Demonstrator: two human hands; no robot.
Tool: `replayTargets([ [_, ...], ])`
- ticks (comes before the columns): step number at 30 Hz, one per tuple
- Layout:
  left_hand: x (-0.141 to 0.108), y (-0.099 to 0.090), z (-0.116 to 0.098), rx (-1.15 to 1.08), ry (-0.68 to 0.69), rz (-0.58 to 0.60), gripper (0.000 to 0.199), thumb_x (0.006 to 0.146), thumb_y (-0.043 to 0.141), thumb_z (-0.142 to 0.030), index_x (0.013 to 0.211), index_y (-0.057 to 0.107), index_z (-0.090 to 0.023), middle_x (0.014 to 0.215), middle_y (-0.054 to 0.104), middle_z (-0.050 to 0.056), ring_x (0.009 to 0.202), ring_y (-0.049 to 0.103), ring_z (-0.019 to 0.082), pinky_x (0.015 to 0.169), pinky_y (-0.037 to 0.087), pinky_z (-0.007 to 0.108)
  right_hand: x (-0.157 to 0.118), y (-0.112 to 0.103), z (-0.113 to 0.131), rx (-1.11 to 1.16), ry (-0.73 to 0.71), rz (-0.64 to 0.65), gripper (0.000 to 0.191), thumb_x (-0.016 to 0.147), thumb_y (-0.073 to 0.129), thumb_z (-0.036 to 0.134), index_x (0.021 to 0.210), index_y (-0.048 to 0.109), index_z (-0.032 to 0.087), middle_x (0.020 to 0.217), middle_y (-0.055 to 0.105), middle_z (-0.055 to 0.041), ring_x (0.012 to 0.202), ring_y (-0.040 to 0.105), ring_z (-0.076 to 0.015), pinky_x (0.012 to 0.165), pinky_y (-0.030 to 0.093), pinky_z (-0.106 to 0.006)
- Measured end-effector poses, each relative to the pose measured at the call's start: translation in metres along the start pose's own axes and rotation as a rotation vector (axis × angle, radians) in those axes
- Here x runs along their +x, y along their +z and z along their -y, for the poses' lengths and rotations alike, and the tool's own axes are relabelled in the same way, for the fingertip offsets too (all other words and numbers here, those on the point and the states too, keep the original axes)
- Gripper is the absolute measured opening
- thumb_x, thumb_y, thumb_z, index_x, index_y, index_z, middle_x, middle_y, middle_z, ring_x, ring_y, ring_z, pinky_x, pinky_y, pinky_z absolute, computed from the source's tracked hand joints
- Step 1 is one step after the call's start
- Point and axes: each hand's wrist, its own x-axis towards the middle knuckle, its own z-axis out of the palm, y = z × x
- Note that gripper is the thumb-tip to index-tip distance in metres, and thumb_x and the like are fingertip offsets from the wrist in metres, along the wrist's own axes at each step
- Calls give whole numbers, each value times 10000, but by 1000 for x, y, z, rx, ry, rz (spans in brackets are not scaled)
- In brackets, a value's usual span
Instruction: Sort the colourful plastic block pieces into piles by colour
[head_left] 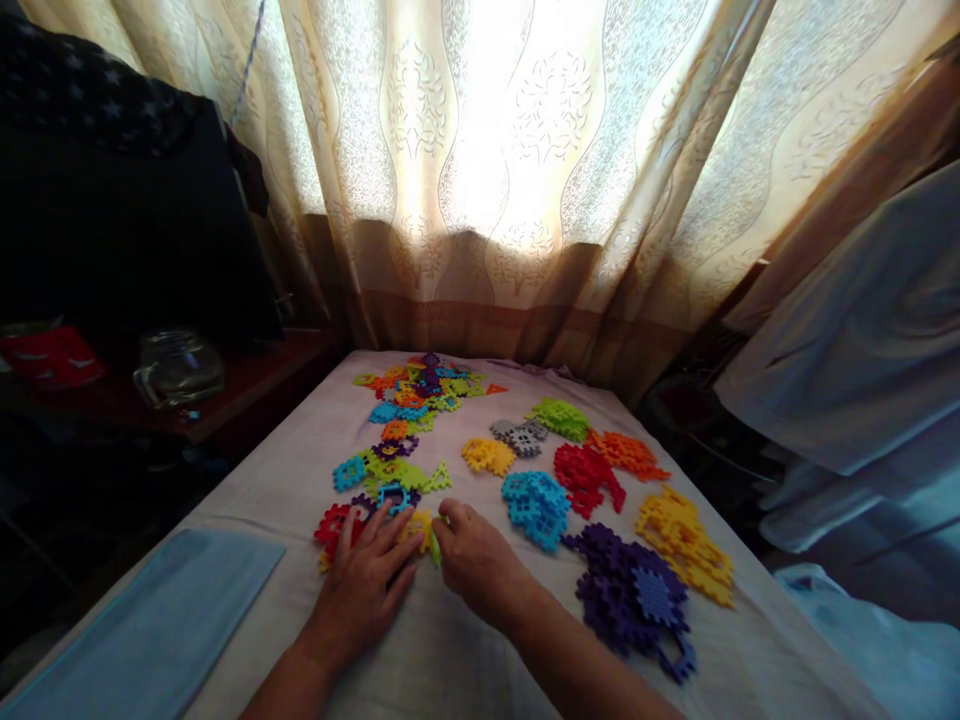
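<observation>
My left hand [369, 575] lies with its fingers spread over a cluster of plastic interlocking pieces. Under and beside its fingertips show a red piece [334, 527], a blue square frame piece [395, 496] and a yellow piece [421, 527]. Close by on the right, my right hand [472, 555] pinches a light green piece [436, 548] against the yellow one's right side. Whether those two are joined I cannot make out. Just beyond my hands lies a lime green piece [397, 474] with a turquoise piece [349, 473] at its left.
Colour-sorted piles lie to the right: blue [536, 508], red [589, 478], purple [630, 590], yellow [686, 543], orange [626, 453]. A mixed heap [427, 388] sits at the far end. A folded light blue cloth [161, 620] lies front left; a glass jug [180, 368] stands on the side cabinet.
</observation>
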Motion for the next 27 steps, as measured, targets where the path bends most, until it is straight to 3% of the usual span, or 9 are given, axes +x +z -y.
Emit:
replayTargets([
  [4,0,1,4,16,28,-17,401,904,509,-388,1303,549,-387,1374,571,17,1332,437,300,1138,94,634,16,-18,-20,101,-69,93,260,708,636,103,962,668,149,1028,625,-99,883,598,-198,782,496,-278],
  [8,-1,2,7,60,64,-41,402,907,513,-412,1306,544,-374,1342,601,6,1292,482,270,1151,98,602,20,-28,-54,293,236,48,369,689,723,231,1050,670,172,1064,615,-88,901,599,-185,810,481,-280],
  [11,-2,4,10,90,100,-71,412,904,520,-425,1313,535,-375,1332,609,-5,1270,503,255,1159,97,580,17,-28,-82,333,329,-71,429,718,718,243,1138,644,193,1111,611,-86,915,603,-177,840,472,-290],
  [14,-2,6,12,111,118,-102,420,895,536,-431,1311,537,-373,1323,616,-11,1255,519,239,1170,106,538,17,-31,-120,247,421,-190,450,757,692,287,1187,607,186,1164,604,-100,942,609,-191,864,467,-318],
  [18,-3,9,16,148,141,-146,466,884,553,-437,1342,509,-369,1320,618,-13,1239,534,219,1178,116,481,25,-45,-190,75,709,-322,403,801,650,402,1124,626,161,1129,640,-124,1023,609,-242,882,456,-345],
  [23,0,7,18,217,180,-188,483,872,567,-450,1345,508,-369,1318,619,-23,1224,542,202,1190,89,429,39,-56,-270,35,1120,-337,429,835,595,468,1112,659,147,1132,658,-164,1045,620,-291,819,472,-353],
  [27,2,1,16,278,207,-192,472,860,580,-448,1322,531,-359,1315,621,-42,1230,530,181,1198,-13,381,44,-46,-304,102,1252,-320,472,845,590,476,1126,673,107,1118,659,-203,1032,625,-315,786,463,-357],
])
